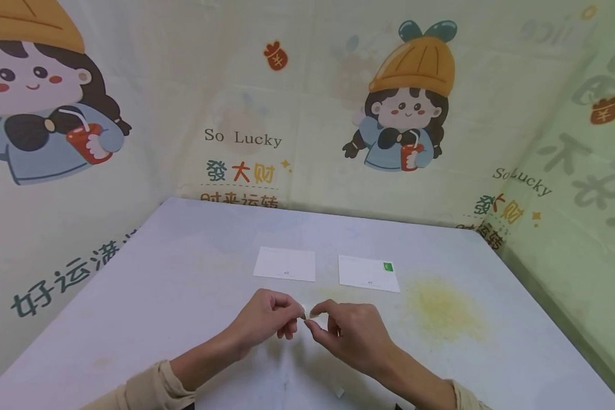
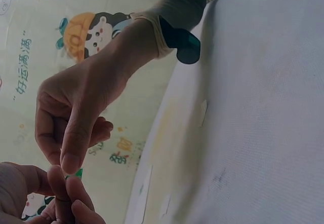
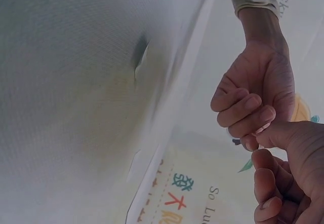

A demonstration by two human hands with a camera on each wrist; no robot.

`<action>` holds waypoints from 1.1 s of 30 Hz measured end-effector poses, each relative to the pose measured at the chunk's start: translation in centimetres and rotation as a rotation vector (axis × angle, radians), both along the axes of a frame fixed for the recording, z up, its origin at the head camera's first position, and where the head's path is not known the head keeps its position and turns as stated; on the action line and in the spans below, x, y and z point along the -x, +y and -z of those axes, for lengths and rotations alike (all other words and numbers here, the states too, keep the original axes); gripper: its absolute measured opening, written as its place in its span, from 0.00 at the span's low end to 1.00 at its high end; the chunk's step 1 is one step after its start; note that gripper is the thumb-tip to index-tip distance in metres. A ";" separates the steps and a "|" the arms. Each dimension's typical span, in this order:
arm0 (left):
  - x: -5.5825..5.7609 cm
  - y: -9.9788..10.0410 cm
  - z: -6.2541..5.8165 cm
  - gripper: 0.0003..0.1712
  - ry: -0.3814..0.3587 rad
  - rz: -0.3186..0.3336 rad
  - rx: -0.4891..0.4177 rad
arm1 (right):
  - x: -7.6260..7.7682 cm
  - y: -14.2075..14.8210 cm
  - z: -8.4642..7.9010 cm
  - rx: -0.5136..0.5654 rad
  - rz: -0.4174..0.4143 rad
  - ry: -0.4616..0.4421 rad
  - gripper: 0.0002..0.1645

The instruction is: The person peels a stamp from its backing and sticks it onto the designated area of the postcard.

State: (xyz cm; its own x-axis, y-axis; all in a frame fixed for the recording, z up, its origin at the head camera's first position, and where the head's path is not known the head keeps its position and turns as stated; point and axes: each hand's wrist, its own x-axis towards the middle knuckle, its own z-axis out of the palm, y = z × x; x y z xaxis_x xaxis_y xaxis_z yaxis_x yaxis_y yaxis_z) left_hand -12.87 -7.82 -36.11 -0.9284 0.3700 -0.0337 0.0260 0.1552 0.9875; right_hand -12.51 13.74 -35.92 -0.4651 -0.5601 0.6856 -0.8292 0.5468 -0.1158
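Note:
In the head view, my left hand (image 1: 266, 319) and right hand (image 1: 356, 336) meet fingertip to fingertip above the table. Between them is a small stamp, mostly covered by the fingers. Its green part (image 2: 76, 174) peeks out past the fingertips in the left wrist view, and a green corner (image 3: 246, 166) shows in the right wrist view. Thumb and index finger of the left hand pinch it. The right thumb and index finger close on its edge from the other side. Beyond the hands lie two white postcards; the right postcard (image 1: 366, 278) bears a green stamp (image 1: 388, 266), the left postcard (image 1: 285, 265) shows none.
A small white paper scrap (image 1: 340, 392) lies on the white table (image 1: 159, 302) near its front edge. Yellowish stains (image 1: 446, 310) mark the cloth at right. A printed curtain (image 1: 312, 114) with cartoon figures hangs behind and along both sides.

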 end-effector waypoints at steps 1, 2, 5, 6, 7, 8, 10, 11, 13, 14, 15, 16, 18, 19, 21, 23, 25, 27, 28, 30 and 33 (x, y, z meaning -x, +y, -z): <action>0.0 0.0 0.0 0.14 0.002 0.001 0.001 | 0.0 0.0 0.0 -0.003 0.000 0.001 0.12; 0.0 0.1 0.0 0.13 0.004 0.001 0.000 | 0.0 0.0 0.0 -0.005 0.000 0.004 0.12; 0.0 0.1 -0.1 0.13 0.005 0.001 0.004 | 0.0 0.0 -0.1 -0.007 0.001 0.011 0.12; 0.0 0.1 -0.1 0.13 0.004 0.001 0.006 | 0.0 0.0 -0.1 -0.007 0.002 0.007 0.12; 0.0 0.1 -0.2 0.13 0.004 0.000 0.007 | 0.0 0.0 -0.1 -0.008 0.002 0.005 0.12; -0.1 0.1 -0.2 0.13 0.002 -0.001 0.008 | 0.0 0.0 0.0 -0.008 0.004 0.002 0.11; -0.2 0.1 -0.2 0.13 -0.003 -0.003 0.012 | 0.0 0.0 0.0 -0.011 0.005 -0.011 0.11; -0.2 0.1 -0.3 0.13 -0.004 -0.003 0.013 | 0.0 0.0 0.1 -0.012 0.003 -0.013 0.11; -0.3 0.1 -0.3 0.13 -0.005 -0.002 0.012 | 0.0 -0.1 0.2 -0.015 -0.003 -0.015 0.11; -0.3 0.1 -0.2 0.14 -0.004 0.000 0.011 | 0.0 -0.1 0.2 -0.015 -0.005 -0.014 0.11; -0.3 0.1 -0.2 0.14 -0.001 0.003 0.010 | 0.0 -0.1 0.2 -0.015 -0.008 -0.008 0.11; -0.3 0.1 -0.3 0.14 0.001 0.006 0.010 | 0.0 -0.1 0.2 -0.016 -0.011 0.001 0.11; -0.2 0.1 -0.3 0.15 0.006 0.009 0.007 | 0.1 -0.1 0.2 -0.015 -0.015 0.015 0.11; -0.2 0.1 -0.3 0.15 0.009 0.009 0.007 | 0.1 -0.2 0.2 -0.015 -0.016 0.024 0.11; -0.2 0.0 -0.3 0.14 0.011 0.010 0.010 | 0.2 -0.2 0.2 -0.018 -0.014 0.035 0.12; -0.2 0.0 -0.2 0.14 0.011 0.008 0.011 | 0.2 -0.3 0.2 -0.022 -0.006 0.035 0.12; -0.2 -0.1 -0.2 0.13 0.014 0.007 0.009 | 0.2 -0.3 0.2 -0.028 0.013 0.031 0.11; -0.2 -0.2 -0.2 0.13 0.021 0.005 0.011 | 0.2 -0.3 0.1 -0.033 0.039 0.028 0.11; -0.2 -0.3 -0.2 0.13 0.026 0.003 0.014 | 0.3 -0.3 0.1 -0.035 0.053 0.031 0.10; -0.1 -0.4 -0.2 0.13 0.045 -0.003 0.024 | 0.4 -0.3 0.1 -0.032 0.076 0.029 0.10; 0.0 -0.7 -0.3 0.13 0.089 -0.017 0.057 | 0.6 -0.3 0.0 -0.020 0.091 0.026 0.10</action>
